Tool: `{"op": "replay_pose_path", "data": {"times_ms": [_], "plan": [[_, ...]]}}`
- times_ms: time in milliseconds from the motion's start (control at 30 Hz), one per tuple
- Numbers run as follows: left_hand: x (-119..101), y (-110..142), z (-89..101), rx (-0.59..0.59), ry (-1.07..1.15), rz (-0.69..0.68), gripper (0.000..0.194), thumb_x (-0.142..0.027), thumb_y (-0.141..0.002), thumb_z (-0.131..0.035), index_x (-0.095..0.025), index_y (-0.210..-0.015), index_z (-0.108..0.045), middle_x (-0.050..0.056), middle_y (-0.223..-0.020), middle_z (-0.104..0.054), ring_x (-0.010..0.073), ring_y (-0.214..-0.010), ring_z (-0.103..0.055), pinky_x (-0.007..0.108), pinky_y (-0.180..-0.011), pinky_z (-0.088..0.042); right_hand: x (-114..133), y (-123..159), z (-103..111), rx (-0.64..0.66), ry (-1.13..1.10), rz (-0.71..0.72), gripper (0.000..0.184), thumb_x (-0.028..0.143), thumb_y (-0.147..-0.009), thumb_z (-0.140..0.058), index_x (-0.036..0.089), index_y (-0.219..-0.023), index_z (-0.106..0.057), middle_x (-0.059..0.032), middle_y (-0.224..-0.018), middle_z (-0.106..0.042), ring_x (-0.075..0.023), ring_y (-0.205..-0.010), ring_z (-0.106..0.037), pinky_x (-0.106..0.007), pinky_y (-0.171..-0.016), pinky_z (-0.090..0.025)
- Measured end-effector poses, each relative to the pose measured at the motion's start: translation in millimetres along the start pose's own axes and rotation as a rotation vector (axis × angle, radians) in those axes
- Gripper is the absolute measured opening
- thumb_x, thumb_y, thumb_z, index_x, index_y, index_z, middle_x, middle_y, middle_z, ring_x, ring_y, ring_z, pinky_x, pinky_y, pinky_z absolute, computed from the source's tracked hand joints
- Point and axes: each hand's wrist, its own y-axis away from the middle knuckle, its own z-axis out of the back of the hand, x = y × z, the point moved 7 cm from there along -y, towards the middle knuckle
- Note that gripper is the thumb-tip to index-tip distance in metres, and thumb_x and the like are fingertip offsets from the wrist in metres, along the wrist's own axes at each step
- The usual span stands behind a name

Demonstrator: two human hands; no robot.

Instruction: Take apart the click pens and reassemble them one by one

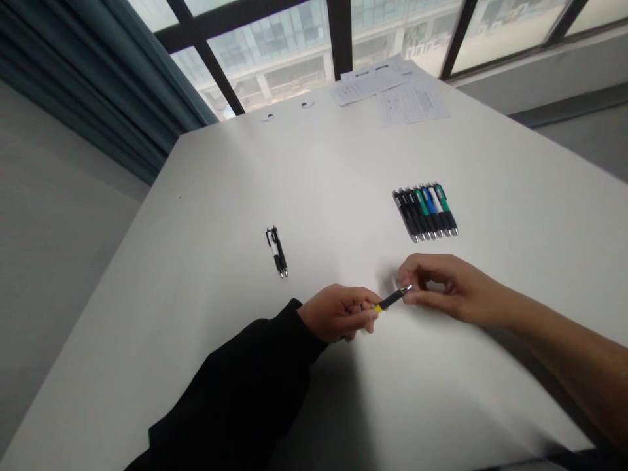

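My left hand (343,311) is closed around a pen (391,299) with a black grip, a yellow band and a silver tip. The pen slants up to the right, and its rear part is hidden in the fingers. My right hand (441,284) is at the silver tip, thumb and fingertips curled together as in a pinch. A thin pale sliver shows beside those fingertips, too blurred to name. Beyond the right hand, several pens (426,212) in black, green, blue and white lie side by side. Left of my hands lie two pens (277,252), one white and black, one black.
The white table (220,176) reaches to a window with dark frames. Printed papers (412,103) lie at its far end, with two small white pieces with dark spots (307,104) left of them. A blue-grey curtain (98,72) hangs at the far left.
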Motion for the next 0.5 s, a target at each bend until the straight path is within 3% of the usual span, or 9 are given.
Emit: {"op": "replay_pose_path", "data": {"times_ms": [133,267,400,500], "plan": [[0.3,0.0,0.0,0.001,-0.009,0.003,0.040,-0.045,-0.090,-0.066,-0.010,-0.110,-0.065,0.003,-0.072,-0.069,0.0060,-0.045,-0.054,0.017,-0.043,-0.045,-3.9,0.6,-2.6,0.060,0.008,-0.060,0.043,0.047,-0.099,-0.054,0.019,-0.067,-0.060,0.0019,-0.056,-0.052,-0.0124,-0.053,-0.045,-0.027,-0.052,-0.036],[0.2,-0.1,0.0,-0.007,0.009,0.022,0.039,-0.045,-0.089,-0.068,-0.011,-0.108,-0.065,0.002,-0.071,-0.068,0.0056,-0.044,-0.053,0.016,-0.042,-0.045,-5.6,0.5,-0.6,0.040,-0.055,-0.060,0.032,0.049,-0.096,-0.058,0.019,-0.086,-0.065,0.0006,-0.068,-0.059,-0.0139,-0.060,-0.050,-0.026,-0.054,-0.037],[-0.7,-0.4,-0.7,0.001,-0.015,0.025,0.039,-0.044,-0.089,-0.068,-0.011,-0.109,-0.065,0.002,-0.071,-0.069,0.0059,-0.044,-0.054,0.016,-0.042,-0.045,-3.2,0.4,-2.3,0.073,0.078,-0.026,0.045,0.045,-0.100,-0.052,0.019,-0.063,-0.054,0.0028,-0.056,-0.050,-0.0122,-0.053,-0.044,-0.027,-0.054,-0.035],[-1.2,-0.6,0.0,-0.006,-0.024,0.021,0.038,-0.043,-0.089,-0.068,-0.011,-0.109,-0.065,0.002,-0.070,-0.069,0.0058,-0.043,-0.054,0.016,-0.042,-0.044,0.7,1.1,-3.2,0.090,0.101,0.016,0.035,0.044,-0.100,-0.052,0.019,-0.077,-0.060,0.0016,-0.064,-0.055,-0.0132,-0.058,-0.048,-0.027,-0.056,-0.036]]}}
